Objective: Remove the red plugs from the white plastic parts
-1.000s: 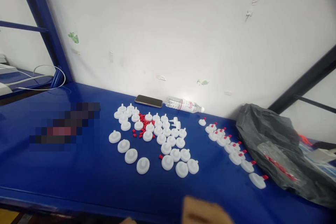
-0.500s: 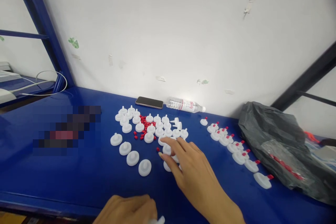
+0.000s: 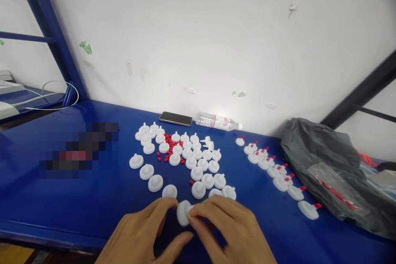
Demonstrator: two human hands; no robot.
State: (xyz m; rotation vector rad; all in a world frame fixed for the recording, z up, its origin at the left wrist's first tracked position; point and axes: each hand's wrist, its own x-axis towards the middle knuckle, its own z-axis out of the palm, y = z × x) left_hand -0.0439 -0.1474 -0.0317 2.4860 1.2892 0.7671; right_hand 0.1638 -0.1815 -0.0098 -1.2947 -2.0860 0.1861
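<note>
White spouted disc (image 3: 183,214) at near side, between hands. Right hand (image 3: 227,225) pinches its right side; left hand (image 3: 147,225) beside rim, thumb apart (whether gripping, cannot tell). Probably light, stiff, slightly slippery; best held by rim.

Lids (image 3: 196,174) lie spread mid-bench (image 3: 77,210), a heap of tips (image 3: 171,147) among them. Behind, near the wall (image 3: 198,41), a phone (image 3: 175,119) lies left of a bottle (image 3: 213,121). To the right runs a slanting row of lids with tips on them — then a bag (image 3: 315,144). In front, one lid (image 3: 183,213) sits between left hand (image 3: 139,231) and right hand (image 3: 229,225).
</note>
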